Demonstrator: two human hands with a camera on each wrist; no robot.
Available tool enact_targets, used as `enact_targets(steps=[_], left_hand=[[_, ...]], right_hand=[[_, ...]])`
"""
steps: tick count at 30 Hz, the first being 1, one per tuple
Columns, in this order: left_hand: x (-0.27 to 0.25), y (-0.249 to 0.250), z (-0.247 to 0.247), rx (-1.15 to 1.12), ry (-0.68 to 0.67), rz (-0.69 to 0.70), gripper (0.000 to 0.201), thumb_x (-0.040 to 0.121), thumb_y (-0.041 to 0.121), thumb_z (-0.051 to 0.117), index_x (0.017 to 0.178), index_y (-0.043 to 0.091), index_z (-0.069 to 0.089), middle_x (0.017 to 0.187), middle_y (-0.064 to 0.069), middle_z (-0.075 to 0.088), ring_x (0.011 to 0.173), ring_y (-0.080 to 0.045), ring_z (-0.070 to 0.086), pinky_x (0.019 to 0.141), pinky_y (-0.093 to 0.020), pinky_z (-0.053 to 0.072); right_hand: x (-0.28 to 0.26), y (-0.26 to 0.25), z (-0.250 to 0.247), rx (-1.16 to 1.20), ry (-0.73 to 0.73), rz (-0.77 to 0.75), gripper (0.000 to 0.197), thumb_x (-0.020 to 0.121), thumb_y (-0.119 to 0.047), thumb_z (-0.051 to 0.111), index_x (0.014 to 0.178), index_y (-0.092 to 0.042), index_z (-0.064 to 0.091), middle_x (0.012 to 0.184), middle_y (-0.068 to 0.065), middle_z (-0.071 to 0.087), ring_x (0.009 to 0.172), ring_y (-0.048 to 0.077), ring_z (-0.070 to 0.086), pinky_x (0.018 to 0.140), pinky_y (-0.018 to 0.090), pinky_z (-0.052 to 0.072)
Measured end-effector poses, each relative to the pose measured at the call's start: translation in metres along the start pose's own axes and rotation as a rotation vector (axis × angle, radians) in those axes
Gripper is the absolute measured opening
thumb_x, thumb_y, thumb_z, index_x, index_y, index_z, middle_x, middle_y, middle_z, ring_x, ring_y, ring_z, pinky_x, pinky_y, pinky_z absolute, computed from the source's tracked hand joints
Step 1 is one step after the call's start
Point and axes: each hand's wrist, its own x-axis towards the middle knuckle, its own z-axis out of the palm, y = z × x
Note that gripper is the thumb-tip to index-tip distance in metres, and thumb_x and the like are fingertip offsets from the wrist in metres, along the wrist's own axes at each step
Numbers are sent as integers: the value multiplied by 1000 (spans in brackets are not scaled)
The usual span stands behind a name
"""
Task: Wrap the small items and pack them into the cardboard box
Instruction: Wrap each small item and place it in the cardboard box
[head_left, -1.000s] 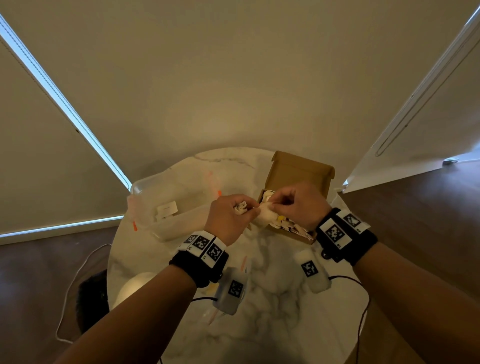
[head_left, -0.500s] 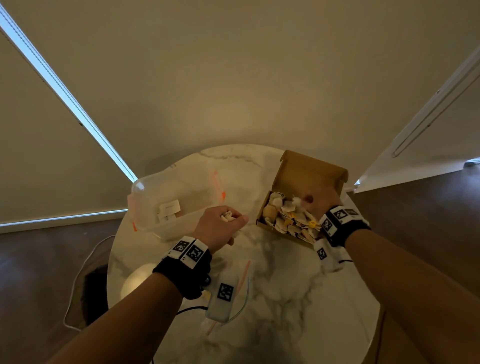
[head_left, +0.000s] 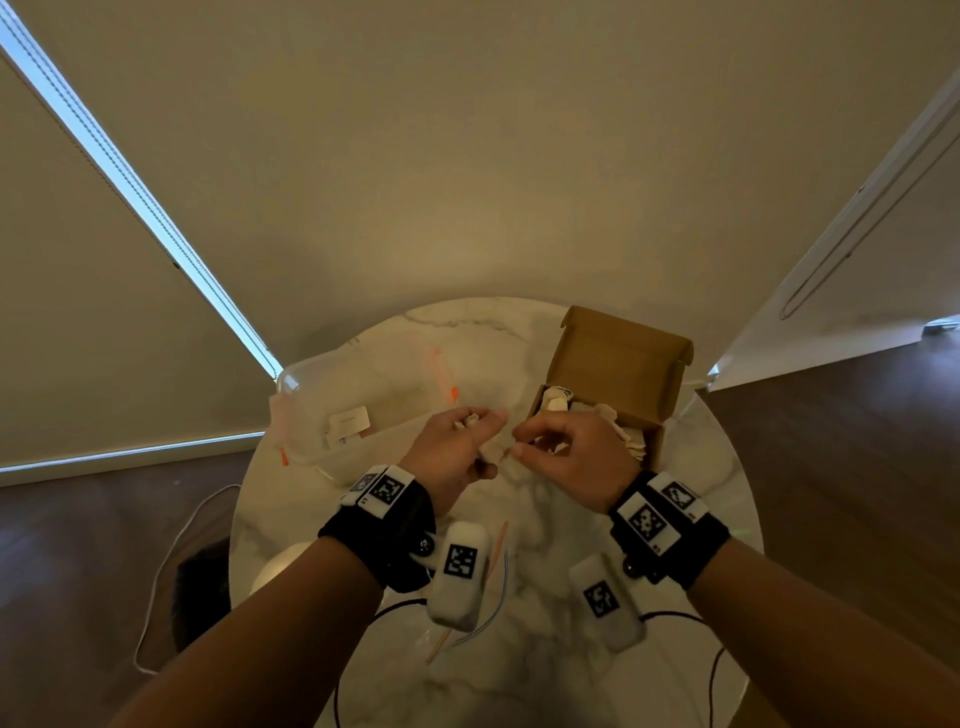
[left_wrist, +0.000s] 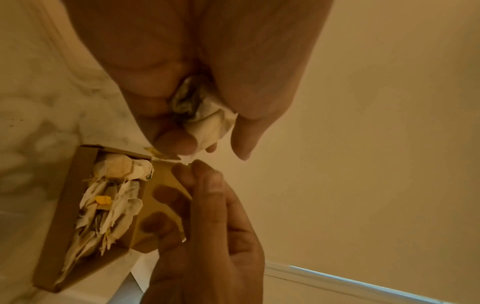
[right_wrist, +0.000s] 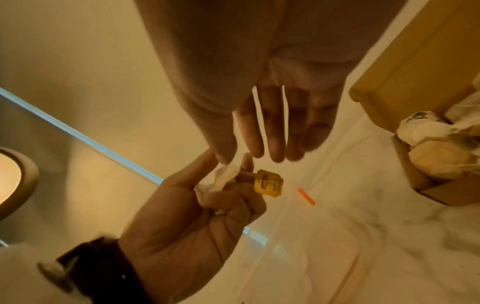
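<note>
- At the far left of the round marble table (head_left: 519, 675), a clear plastic tub (head_left: 311, 410) with orange clips is sitting, with a white label card (head_left: 349, 420) showing through its wall.
- Just right of the tub, I am holding my left hand (head_left: 451, 452) above the tabletop with the fingers curled, gripping a crumpled wad of white tissue paper (right_wrist: 221, 181).
- In the right wrist view, a small yellow item with a red label (right_wrist: 268, 183) is poking out of that paper past my curled fingers (right_wrist: 233, 203); the left wrist view is showing the paper bunched between palm and thumb.
- Near me, below the left wrist, a thin orange stick (head_left: 497, 543) is lying on the marble.
- Immediately right of the left hand, I am bringing my right hand (head_left: 563, 457) up to it, fingers loosely spread and holding nothing, the fingertips (right_wrist: 276, 152) hovering just beside the paper; I cannot tell whether they are touching it.
- At the far right, the cardboard box (head_left: 652, 447) is sitting with its lid (head_left: 618, 364) standing open, and paper-wrapped bundles (left_wrist: 114, 197) are filling its bottom, a yellow piece (left_wrist: 103, 200) showing among them.
- The box is lying just beyond my right hand.
</note>
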Motion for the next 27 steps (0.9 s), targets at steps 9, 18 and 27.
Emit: enact_targets(steps=[9,18,27], left_hand=[[-22,7,9,-146,-104,-27,43,101,43,41,94,6,62,62,0,63,56,-13,51,50,-25,42],[-24,5,3,-200,-43,-36,43,103,37,39,106,-1,61,76,-11,60,59,-20,51,52,-31,49],[-21,15,-5,304,21,342,9,94,16,61,91,15,69,81,0,62,45,-4,43,44,-17,34]], right_hand=[[0,-34,7,-101,96,-12,15,76,-31,78,90,-27,73,80,-7,53,63,5,44,60,20,37],[-2,-44,-12,142,103,5,8,81,-14,74,80,-10,68,73,1,70,64,11,64,62,28,54],[2,-46,-40,51,-23,13,11,88,-15,67,91,-22,76,80,1,72,66,3,61,65,18,51]])
